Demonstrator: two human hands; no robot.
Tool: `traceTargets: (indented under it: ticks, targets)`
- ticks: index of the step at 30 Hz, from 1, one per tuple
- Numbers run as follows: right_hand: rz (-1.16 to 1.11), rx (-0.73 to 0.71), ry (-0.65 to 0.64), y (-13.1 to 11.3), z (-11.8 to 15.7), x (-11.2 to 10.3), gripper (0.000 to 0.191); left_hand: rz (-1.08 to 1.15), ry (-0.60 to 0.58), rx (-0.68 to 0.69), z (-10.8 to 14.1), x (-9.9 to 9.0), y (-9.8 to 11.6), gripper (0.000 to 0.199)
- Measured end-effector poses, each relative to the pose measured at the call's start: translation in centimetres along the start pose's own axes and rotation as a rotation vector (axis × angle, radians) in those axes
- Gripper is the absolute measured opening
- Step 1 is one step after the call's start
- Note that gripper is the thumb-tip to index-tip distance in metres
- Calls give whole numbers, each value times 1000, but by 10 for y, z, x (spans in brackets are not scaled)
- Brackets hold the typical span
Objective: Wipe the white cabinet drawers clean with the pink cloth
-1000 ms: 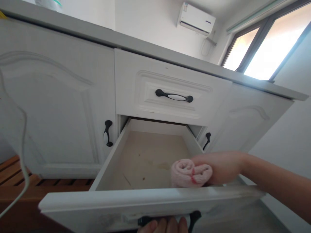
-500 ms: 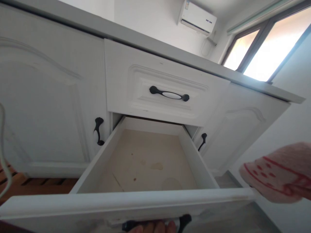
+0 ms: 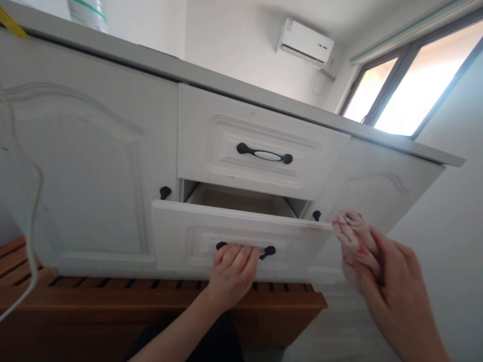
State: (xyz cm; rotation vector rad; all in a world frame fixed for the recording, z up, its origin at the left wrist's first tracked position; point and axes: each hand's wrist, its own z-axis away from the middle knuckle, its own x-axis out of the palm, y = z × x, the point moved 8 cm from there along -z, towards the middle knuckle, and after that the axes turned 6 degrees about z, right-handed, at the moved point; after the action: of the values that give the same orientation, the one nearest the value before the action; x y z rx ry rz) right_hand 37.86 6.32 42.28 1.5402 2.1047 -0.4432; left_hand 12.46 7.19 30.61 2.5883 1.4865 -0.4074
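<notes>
Gripping, at the front of a partly extended, white-panelled lower drawer (image 3: pixel 199 221), a curved black handle (image 3: pixel 269 250) with the left hand (image 3: pixel 233 279), curling those fingers over the bar and covering its middle. Holding, just beside the drawer's right end, a soft, rolled, pale-pink cloth with red markings (image 3: pixel 351 239) in the right hand (image 3: pixel 400 286), clasping it between thumb and fingers, though hiding some fingertips behind it and so not revealing how firmly. Carrying the cloth outside the drawer, near its right front corner, without showing clearly whether touching that corner. Judging from this view, counting as done both grasps and a partial opening of the drawer; exposing only a narrow gap behind its front and hiding most of its floor. Counting as not done, equally by judgement, any setting down of the cloth, any release of the handle, and any bringing of the drawer flush with the cabinet. Seeing, directly above the drawer, a flush, white-panelled upper drawer (image 3: pixel 213 141) with a black, white-inset handle (image 3: pixel 266 155); seeing, below the drawer, a reddish-brown, slatted wooden bench (image 3: pixel 271 301); seeing, well left of the drawer, a thin white hanging cable (image 3: pixel 36 211).
</notes>
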Motion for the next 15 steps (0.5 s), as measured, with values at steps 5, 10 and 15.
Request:
traceTargets:
  ticks: [5, 10, 15]
  targets:
    - [-80, -128, 21, -19, -25, 46, 49, -67, -120, 18, -9, 29, -25, 27]
    - [109, -236, 148, -21, -39, 81, 46, -101, -275, -38, -18, 58, -51, 38]
    - [213, -314, 240, -13, -51, 135, 42, -80, -318, -48, -23, 71, -61, 43]
